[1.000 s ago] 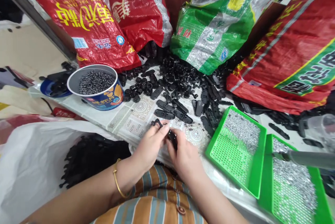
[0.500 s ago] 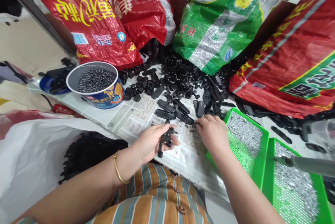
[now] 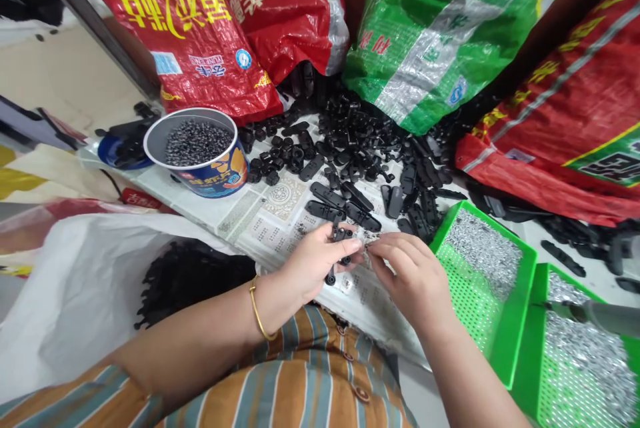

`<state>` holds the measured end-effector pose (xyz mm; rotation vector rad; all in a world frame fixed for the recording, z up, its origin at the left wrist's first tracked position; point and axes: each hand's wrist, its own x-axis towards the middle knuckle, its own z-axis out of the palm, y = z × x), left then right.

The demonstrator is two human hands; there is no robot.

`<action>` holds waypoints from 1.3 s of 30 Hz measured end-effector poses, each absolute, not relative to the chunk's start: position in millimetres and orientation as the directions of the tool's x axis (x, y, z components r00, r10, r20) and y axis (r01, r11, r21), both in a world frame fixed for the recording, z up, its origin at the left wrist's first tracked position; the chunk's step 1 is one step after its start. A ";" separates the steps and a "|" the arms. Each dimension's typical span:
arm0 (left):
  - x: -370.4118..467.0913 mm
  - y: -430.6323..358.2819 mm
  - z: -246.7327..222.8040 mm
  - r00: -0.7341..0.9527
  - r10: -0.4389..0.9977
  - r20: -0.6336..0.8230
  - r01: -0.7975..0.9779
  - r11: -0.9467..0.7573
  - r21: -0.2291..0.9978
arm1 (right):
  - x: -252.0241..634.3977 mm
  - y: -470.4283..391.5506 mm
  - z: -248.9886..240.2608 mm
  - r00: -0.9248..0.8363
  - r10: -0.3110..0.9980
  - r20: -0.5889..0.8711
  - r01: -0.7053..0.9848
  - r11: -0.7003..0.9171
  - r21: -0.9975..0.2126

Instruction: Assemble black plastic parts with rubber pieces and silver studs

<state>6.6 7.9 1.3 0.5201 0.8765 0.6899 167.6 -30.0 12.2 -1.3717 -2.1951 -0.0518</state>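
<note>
My left hand (image 3: 311, 260) is closed round a dark black plastic part (image 3: 331, 276) with small round ends, held over the front of the table. Close beside its fingertips, my right hand (image 3: 414, 276) pinches with thumb and forefinger; whatever lies between them is too small to make out. Just beyond both hands lie several long flat black plastic pieces (image 3: 326, 209). Behind these spreads a heap of mixed small black plastic parts (image 3: 345, 138).
A blue tub (image 3: 210, 181) of small dark pieces stands at left. Two green baskets (image 3: 511, 343) of small silvery metal pieces sit at right, a grey rod-like tool (image 3: 600, 316) over one. Printed sacks, including a green sack (image 3: 425, 48), line the back. A white bag (image 3: 60, 295) holds black parts.
My right hand has drawn back from the flat black pieces to beside my left hand. My left hand has lifted slightly and turned with the black part. The view has shifted a little.
</note>
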 end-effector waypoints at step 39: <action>1.7 6.1 -5.7 0.313 0.756 -0.575 -0.465 0.650 0.601 | 142.0 -40.8 -11.7 0.093 0.892 0.442 0.797 0.199 -0.570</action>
